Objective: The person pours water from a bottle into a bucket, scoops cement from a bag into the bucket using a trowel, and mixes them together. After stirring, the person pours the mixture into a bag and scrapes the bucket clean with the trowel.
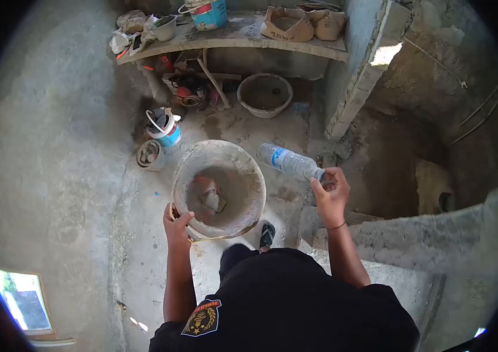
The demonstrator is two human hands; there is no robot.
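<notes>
Counted on site: one cement-caked bucket [219, 188] on the floor at the person's feet, one clear plastic bottle [289, 162], two small paint pails [164, 130] beyond. Left hand [177, 226] curls its fingers over the bucket's near rim. Right hand [331, 193] grips the bottle's neck, bottle lying tilted beside the bucket's rim

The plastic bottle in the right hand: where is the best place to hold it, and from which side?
Take the plastic bottle around its clear middle, coming from above or the near side. It lies nearly level, base toward the bucket, and the right hand already has its grip at the cap end, so the body is free. The left hand holds the bucket rim.
</notes>
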